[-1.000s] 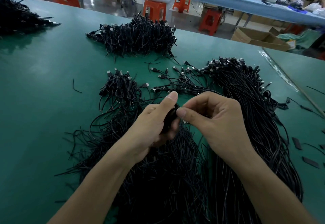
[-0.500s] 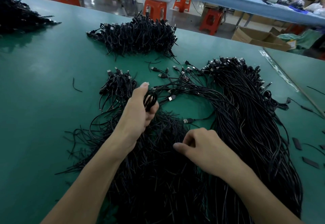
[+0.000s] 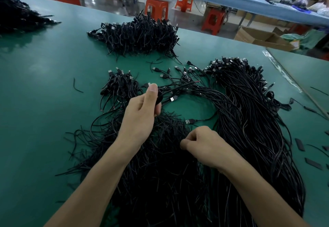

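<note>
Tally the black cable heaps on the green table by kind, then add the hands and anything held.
Coiled-cable heaps: 2
Long straight-cable bundle: 1
Short-wire pile: 1
Far-left heap, kind unclear: 1
Hands, left hand and right hand: 2
Coiled cable in the left hand: 1
Total: 8

A coiled black cable is hanging pinched in the left hand above the worktop, while short black ties are lying heaped beneath.
</note>
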A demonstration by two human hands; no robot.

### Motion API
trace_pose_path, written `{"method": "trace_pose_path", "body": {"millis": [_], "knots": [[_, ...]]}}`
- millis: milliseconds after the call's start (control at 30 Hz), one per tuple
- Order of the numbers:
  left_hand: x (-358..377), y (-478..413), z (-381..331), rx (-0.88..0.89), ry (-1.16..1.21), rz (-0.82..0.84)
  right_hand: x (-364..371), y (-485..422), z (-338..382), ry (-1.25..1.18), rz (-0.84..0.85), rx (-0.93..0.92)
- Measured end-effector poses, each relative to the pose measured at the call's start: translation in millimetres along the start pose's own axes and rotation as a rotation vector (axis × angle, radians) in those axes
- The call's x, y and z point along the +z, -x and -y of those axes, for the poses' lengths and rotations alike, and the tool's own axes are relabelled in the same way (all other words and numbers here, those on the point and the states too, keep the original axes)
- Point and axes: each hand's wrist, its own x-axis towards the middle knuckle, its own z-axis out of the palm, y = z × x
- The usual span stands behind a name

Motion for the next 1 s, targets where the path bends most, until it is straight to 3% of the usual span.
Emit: {"method": "trace_pose_path", "body": {"millis": [333,633,833,1000], "knots": [[3,2,2,-0.083,0.029,-0.021,2,15,6,0.103,0.000,-0.145],[3,0,-3,0.014,0.074,0.002,8,12,9,0.175,-0.073,-0.175],[1,0,-6,0.061,0.125,-0.049,5,16,9,-0.054,-0.154,-0.243],[1,2,-9,0.086,0.183,-0.021,0,17,18,-0.464,-0.317,-0.350]]}}
